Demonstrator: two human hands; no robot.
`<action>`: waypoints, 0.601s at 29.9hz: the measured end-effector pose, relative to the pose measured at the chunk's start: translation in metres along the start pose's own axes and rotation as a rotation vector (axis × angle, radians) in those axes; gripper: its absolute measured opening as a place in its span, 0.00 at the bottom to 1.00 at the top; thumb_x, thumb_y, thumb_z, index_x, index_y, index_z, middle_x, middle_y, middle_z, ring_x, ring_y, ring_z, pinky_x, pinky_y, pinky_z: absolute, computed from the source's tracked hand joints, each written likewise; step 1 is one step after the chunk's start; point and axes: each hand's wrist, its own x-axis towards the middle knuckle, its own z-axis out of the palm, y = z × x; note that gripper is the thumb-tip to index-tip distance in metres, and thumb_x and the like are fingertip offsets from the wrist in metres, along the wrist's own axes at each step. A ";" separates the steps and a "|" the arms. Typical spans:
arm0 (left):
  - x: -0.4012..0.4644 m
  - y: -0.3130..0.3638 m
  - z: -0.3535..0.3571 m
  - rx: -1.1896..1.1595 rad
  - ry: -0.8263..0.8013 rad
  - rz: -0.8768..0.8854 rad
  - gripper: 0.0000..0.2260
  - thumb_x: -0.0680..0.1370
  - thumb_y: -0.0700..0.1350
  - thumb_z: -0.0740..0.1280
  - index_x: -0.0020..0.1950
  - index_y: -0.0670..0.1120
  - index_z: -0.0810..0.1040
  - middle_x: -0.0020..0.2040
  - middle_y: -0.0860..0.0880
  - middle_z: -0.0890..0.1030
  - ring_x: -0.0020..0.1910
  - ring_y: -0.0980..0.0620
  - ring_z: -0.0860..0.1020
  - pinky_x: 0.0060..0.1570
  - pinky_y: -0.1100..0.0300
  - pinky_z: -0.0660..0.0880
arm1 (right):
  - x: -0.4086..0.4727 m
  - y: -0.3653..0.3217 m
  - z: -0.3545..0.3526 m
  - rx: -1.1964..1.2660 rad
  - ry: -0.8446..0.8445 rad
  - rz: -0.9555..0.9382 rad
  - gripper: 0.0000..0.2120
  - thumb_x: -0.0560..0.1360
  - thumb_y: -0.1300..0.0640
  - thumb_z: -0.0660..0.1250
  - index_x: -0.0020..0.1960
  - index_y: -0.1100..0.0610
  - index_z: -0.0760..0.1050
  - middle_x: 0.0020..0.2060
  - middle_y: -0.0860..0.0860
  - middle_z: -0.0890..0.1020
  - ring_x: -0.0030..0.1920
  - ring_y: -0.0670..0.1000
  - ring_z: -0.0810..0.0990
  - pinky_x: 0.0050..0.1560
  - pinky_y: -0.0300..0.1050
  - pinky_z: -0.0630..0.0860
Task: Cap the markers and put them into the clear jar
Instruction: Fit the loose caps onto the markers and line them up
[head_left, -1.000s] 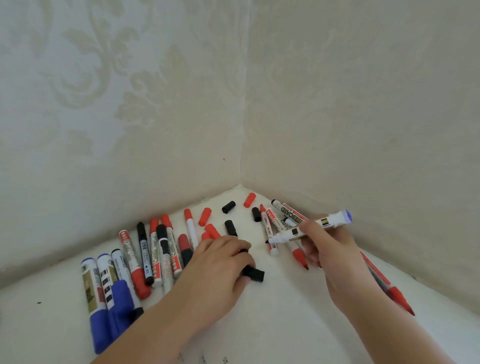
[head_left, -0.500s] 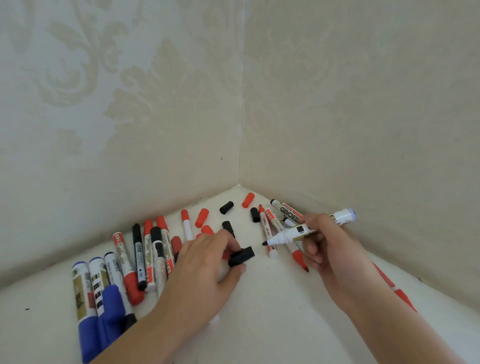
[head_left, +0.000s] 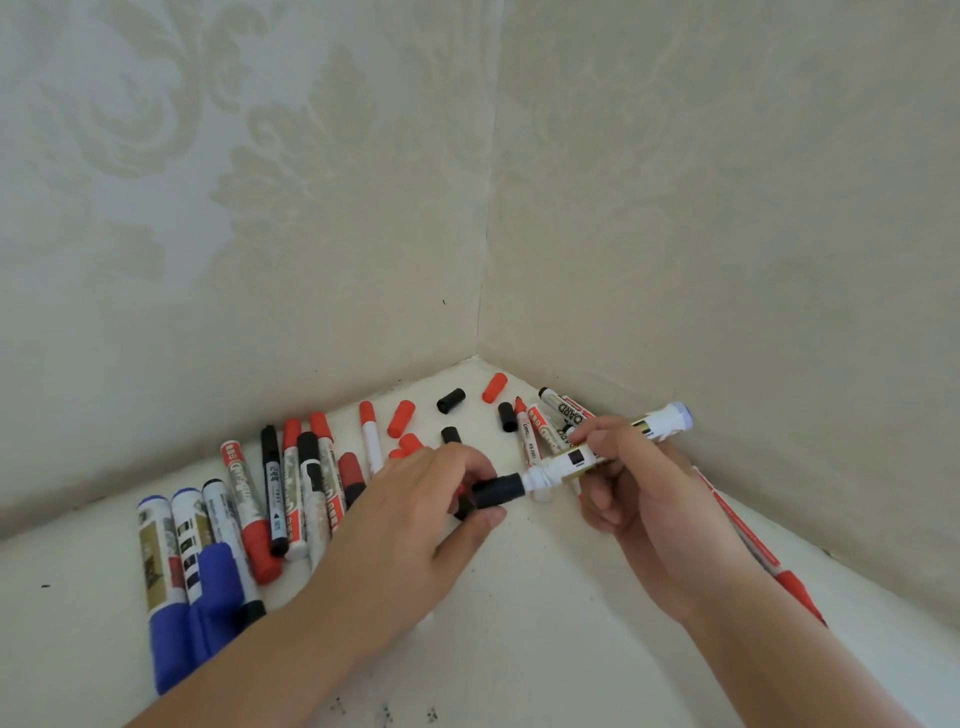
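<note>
A black cap (head_left: 496, 491), pinched by the left hand (head_left: 415, 519), is pressed at nine o'clock onto the marker (head_left: 597, 452) gripped by the right hand (head_left: 639, 488); misalignment may jam it.

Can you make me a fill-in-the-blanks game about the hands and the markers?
1. The left hand pinches a cap that is ____ in colour.
2. The right hand holds a white marker whose far end is ____.
3. The cap sits on the marker's ____.
4. The loose caps by the corner are black and ____.

Missing words: black; blue; tip; red
</note>
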 end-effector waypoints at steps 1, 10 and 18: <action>0.000 0.001 0.000 0.037 -0.006 0.026 0.09 0.75 0.58 0.55 0.51 0.56 0.70 0.37 0.62 0.69 0.37 0.60 0.68 0.37 0.65 0.65 | -0.001 0.000 0.001 0.013 -0.034 0.013 0.07 0.65 0.58 0.61 0.35 0.56 0.77 0.22 0.52 0.67 0.24 0.49 0.61 0.24 0.39 0.62; -0.002 0.005 0.000 0.150 -0.026 0.114 0.18 0.80 0.56 0.47 0.47 0.50 0.73 0.36 0.57 0.74 0.32 0.57 0.70 0.30 0.61 0.71 | -0.005 0.003 0.008 0.043 -0.147 0.099 0.09 0.66 0.55 0.59 0.34 0.55 0.76 0.23 0.53 0.65 0.24 0.50 0.61 0.27 0.40 0.62; 0.008 -0.004 -0.004 -0.129 0.196 -0.343 0.05 0.79 0.50 0.57 0.50 0.52 0.71 0.35 0.57 0.74 0.34 0.60 0.72 0.34 0.67 0.65 | -0.001 -0.006 -0.002 -0.017 0.045 0.048 0.09 0.75 0.55 0.64 0.38 0.58 0.73 0.21 0.50 0.66 0.23 0.48 0.59 0.25 0.39 0.59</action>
